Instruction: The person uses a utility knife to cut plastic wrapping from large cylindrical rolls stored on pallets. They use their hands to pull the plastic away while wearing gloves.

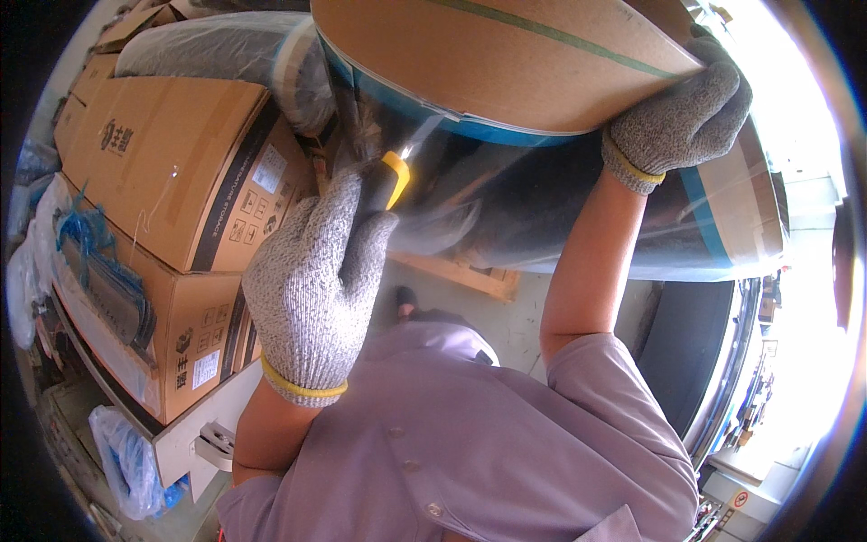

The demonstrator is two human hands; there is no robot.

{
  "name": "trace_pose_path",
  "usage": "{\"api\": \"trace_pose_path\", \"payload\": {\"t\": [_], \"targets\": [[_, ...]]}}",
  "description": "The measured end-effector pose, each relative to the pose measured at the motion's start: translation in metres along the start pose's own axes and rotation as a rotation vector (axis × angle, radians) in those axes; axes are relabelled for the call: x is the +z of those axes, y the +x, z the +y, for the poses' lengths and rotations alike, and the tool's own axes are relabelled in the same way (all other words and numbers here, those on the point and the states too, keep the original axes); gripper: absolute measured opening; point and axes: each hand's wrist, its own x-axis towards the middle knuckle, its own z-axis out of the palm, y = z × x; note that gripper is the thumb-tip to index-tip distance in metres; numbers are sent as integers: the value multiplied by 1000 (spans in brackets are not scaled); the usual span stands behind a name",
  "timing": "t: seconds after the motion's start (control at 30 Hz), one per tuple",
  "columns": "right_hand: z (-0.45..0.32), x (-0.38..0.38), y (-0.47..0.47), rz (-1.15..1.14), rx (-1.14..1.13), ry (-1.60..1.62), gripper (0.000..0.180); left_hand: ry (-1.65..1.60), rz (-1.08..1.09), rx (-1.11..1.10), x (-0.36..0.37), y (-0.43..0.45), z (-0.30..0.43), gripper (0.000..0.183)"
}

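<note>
My left hand (311, 291), in a grey knitted glove with a yellow cuff edge, grips a yellow-and-black utility knife (396, 181). A bright glint shows at the knife's front end, against clear plastic film (440, 203) around a large dark roll (528, 183). Brown cardboard (501, 68) with a green stripe curves over the near part of this roll. Blue tape (515, 132) follows its lower edge. My right hand (677, 112), gloved the same way, is closed over the cardboard's right edge; its fingertips are partly hidden.
Stacked cardboard boxes (156, 162) stand at left on a cart (203, 420), with a blue-and-clear plastic bag (129, 461) hanging beside it. Another film-wrapped roll (203, 47) lies behind them. Wooden pallet boards (467, 274) sit under the large roll. A dark panel (684, 345) stands at right.
</note>
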Motion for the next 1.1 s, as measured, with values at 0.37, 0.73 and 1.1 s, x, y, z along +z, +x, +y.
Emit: {"api": "trace_pose_path", "payload": {"t": [0.37,0.73,1.1], "targets": [[0,0,1,0,36,66,45,-13,29,25,1,-1,-1,41],[-4,0,-2,16,86,83,44,10,-23,-27,-3,2,3,40],[-9,2,-1,56,204,382,36,-17,3,22,-2,3,2,39]]}}
